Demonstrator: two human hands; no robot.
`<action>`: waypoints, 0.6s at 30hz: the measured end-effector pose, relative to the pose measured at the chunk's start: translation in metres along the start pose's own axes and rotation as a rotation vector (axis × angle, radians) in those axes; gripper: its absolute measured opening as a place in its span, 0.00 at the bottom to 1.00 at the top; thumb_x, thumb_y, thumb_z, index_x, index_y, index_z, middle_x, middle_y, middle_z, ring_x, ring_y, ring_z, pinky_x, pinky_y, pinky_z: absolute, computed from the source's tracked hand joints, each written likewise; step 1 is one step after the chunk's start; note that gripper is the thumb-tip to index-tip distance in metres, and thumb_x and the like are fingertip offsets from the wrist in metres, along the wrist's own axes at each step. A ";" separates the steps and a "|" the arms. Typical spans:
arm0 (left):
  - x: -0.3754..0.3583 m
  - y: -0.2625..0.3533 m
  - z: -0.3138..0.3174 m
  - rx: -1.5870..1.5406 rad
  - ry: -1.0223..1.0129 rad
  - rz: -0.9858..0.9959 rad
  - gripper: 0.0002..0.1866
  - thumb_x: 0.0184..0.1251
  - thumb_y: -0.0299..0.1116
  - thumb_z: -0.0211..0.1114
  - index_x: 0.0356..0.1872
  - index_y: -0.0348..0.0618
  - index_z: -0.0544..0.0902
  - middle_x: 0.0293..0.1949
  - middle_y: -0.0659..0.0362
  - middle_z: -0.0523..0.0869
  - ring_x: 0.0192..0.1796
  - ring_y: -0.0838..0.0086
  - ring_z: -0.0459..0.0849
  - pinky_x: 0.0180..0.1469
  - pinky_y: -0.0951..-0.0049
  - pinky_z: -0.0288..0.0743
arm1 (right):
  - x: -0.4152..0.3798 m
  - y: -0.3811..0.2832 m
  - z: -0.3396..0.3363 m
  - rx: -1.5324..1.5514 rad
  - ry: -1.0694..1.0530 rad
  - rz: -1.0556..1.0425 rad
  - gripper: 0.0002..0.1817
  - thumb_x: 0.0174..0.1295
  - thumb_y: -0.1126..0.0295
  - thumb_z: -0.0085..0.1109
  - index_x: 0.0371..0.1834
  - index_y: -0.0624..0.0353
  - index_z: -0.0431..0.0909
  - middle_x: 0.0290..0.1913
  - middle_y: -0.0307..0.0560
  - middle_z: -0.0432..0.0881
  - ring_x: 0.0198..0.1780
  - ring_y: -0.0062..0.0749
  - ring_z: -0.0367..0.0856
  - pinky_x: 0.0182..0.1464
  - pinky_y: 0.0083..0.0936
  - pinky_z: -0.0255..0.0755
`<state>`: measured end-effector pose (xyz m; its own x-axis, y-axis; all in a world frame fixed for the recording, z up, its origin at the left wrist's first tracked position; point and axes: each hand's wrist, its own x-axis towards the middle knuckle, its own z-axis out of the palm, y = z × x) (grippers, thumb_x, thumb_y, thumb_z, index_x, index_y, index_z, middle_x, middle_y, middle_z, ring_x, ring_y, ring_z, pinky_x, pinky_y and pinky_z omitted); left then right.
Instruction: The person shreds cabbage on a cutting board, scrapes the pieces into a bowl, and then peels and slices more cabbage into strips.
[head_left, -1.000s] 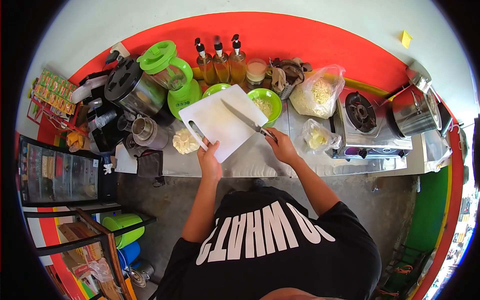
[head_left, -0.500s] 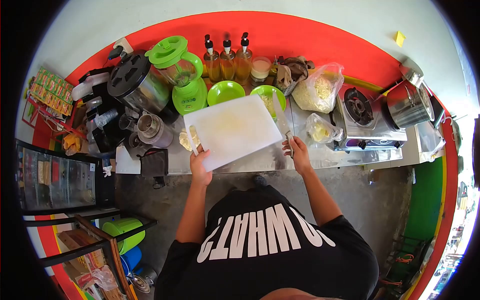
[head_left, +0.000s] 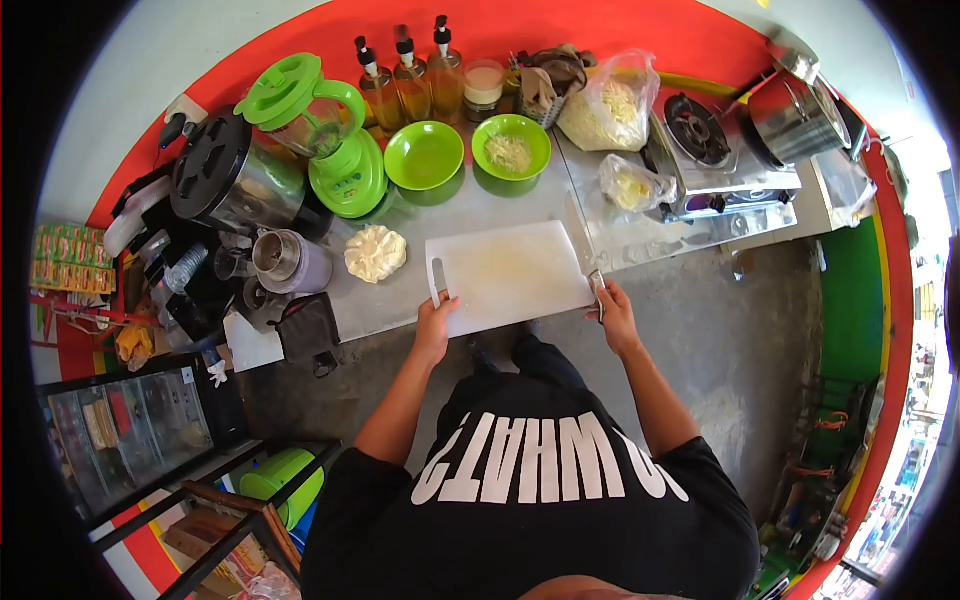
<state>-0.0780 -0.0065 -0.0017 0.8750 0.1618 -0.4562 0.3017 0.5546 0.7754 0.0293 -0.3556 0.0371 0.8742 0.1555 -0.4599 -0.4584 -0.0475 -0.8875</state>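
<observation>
A white cutting board is held low over the front edge of the steel counter. My left hand grips its near left corner beside the handle slot, the thumb on top. In my right hand is a kitchen knife, its handle in my fingers and its blade pointing away from me along the board's right edge. Left of the board sits a pale, ruffled lump of food. Beyond it stand a green bowl and a second green bowl with pale shreds inside.
A green blender and a large black-lidded steel container stand at the left. Pump bottles line the red wall. Two plastic bags of pale food lie near the gas stove, which carries a steel pot.
The cutting board has come down and toward me, uncovering both bowls and the pale lump. The knife has moved with it, and the camera view has shifted.
</observation>
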 end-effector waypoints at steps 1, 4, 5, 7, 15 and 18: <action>0.004 -0.003 -0.001 0.060 0.045 -0.020 0.18 0.70 0.30 0.64 0.58 0.31 0.82 0.48 0.58 0.88 0.49 0.71 0.85 0.56 0.68 0.77 | 0.000 -0.001 -0.001 0.019 0.009 0.018 0.17 0.80 0.63 0.49 0.63 0.62 0.74 0.47 0.45 0.85 0.42 0.29 0.86 0.39 0.27 0.81; 0.012 -0.006 0.006 0.259 0.210 0.088 0.16 0.70 0.33 0.69 0.52 0.33 0.84 0.39 0.60 0.87 0.43 0.74 0.83 0.49 0.71 0.75 | 0.004 -0.004 -0.002 0.042 -0.004 0.003 0.17 0.80 0.63 0.50 0.61 0.63 0.74 0.47 0.44 0.84 0.40 0.30 0.86 0.40 0.27 0.81; 0.012 -0.005 0.006 0.264 0.204 0.093 0.16 0.70 0.33 0.69 0.52 0.33 0.84 0.39 0.60 0.87 0.43 0.74 0.83 0.49 0.71 0.75 | 0.008 -0.004 -0.001 0.047 -0.001 -0.003 0.17 0.80 0.63 0.50 0.61 0.63 0.74 0.47 0.44 0.84 0.40 0.30 0.86 0.40 0.27 0.81; 0.010 0.003 0.009 0.812 0.347 0.124 0.22 0.66 0.36 0.73 0.56 0.35 0.81 0.38 0.56 0.85 0.44 0.68 0.83 0.51 0.67 0.76 | 0.022 -0.001 0.001 0.052 -0.024 -0.029 0.16 0.80 0.61 0.49 0.59 0.62 0.75 0.46 0.42 0.84 0.40 0.28 0.85 0.44 0.27 0.82; 0.007 0.010 0.025 1.420 0.395 0.729 0.40 0.57 0.40 0.80 0.72 0.47 0.75 0.62 0.41 0.77 0.64 0.45 0.75 0.68 0.53 0.70 | 0.063 0.001 0.016 -0.001 -0.109 0.007 0.16 0.80 0.61 0.50 0.59 0.63 0.74 0.45 0.42 0.83 0.40 0.25 0.82 0.45 0.27 0.83; 0.019 0.013 0.019 1.544 0.212 0.699 0.41 0.59 0.46 0.78 0.75 0.54 0.73 0.71 0.41 0.72 0.71 0.41 0.69 0.73 0.50 0.66 | 0.074 -0.007 0.018 -0.043 -0.105 0.002 0.16 0.80 0.62 0.51 0.58 0.64 0.74 0.46 0.43 0.83 0.40 0.25 0.82 0.44 0.27 0.82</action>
<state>-0.0504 -0.0117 0.0075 0.9664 0.1811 0.1822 0.0817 -0.8890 0.4506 0.0939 -0.3260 0.0096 0.8505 0.2578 -0.4585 -0.4513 -0.0900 -0.8878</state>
